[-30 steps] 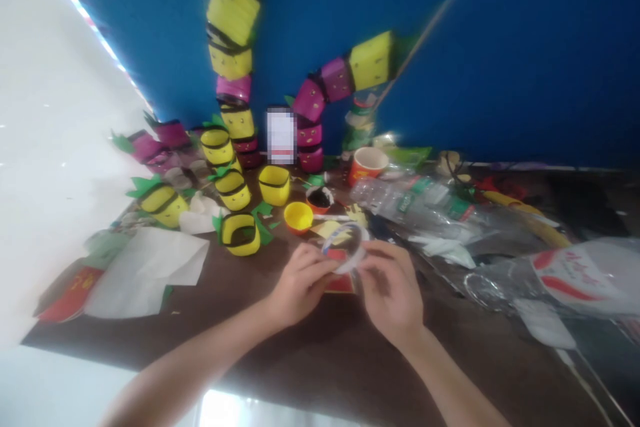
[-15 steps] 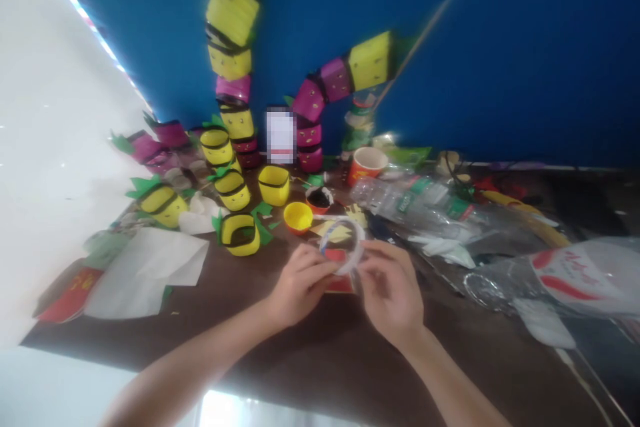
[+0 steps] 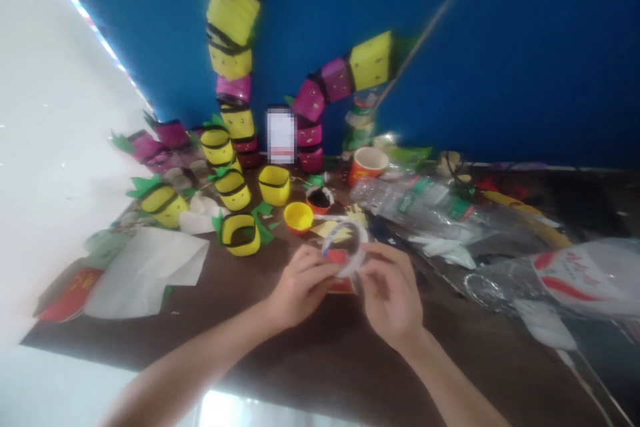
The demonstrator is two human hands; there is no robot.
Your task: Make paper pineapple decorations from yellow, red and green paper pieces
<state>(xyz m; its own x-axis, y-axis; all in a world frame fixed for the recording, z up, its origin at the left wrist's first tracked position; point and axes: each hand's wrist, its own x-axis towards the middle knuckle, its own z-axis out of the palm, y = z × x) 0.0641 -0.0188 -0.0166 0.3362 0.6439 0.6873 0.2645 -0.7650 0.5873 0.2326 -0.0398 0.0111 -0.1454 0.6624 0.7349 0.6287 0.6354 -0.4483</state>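
Observation:
A roll of tape [image 3: 361, 255], a whitish ring with blue marks inside its core, is held up between my two hands. My left hand [image 3: 303, 285] grips its lower left side with thumb and bent fingers. On the other side, my right hand [image 3: 395, 290] pinches the right edge, fingers curled towards it. Blur hides whether a strip has come loose. Behind and below the ring lies a flat red piece [image 3: 341, 283] on the dark brown table [image 3: 310, 373]. Just beyond are a small yellow bowl [image 3: 299, 217] and a small container of dark paint-like stuff [image 3: 320, 198].
Yellow cups with black bands [image 3: 240, 235] and green leaves stand on the left beside white paper [image 3: 150, 267]. Clear plastic bottles [image 3: 420, 197] lie at right, near a large bottle [image 3: 575, 277] and a red paper cup [image 3: 369, 165]. A blue wall [image 3: 475, 80] rises behind.
The tape roll shifts and tilts very slightly between my hands. Both hands keep nearly the same place and hold, and the table things stay put.

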